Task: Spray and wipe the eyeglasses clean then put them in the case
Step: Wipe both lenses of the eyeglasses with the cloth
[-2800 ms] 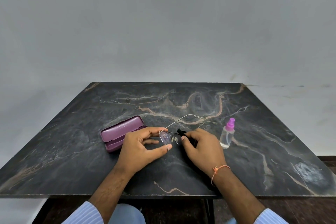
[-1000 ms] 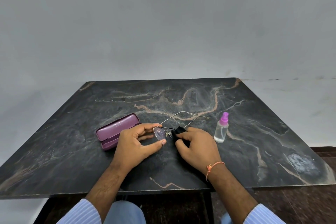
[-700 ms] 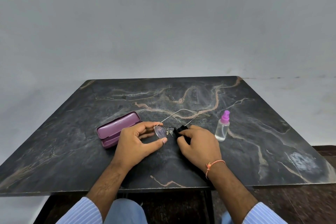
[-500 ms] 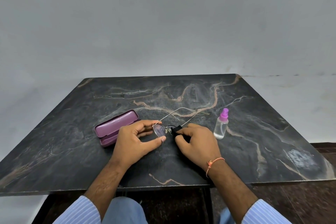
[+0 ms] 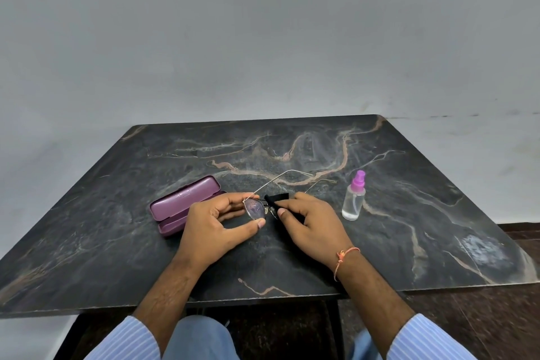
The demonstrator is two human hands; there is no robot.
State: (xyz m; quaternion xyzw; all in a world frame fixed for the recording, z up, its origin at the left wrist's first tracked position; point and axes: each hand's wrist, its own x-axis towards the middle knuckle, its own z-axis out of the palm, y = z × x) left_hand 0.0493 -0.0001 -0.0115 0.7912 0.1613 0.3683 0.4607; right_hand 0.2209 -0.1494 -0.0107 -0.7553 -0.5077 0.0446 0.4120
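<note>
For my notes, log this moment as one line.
step: wiping lens | left hand: holds eyeglasses | right hand: black cloth | purple case: open | spray bottle: upright

No legible text, label, brand, number or sign is showing on any item in the head view.

We note thin-framed eyeglasses (image 5: 256, 207), temples unfolded, between the open purple case (image 5: 181, 204) and the upright pink-capped spray bottle (image 5: 354, 200).

Veined polished stone table (image 5: 409, 213), thin metal eyeglasses (image 5: 257, 207), clear plastic spray bottle (image 5: 353, 202), matt black cloth (image 5: 276, 199)
</note>
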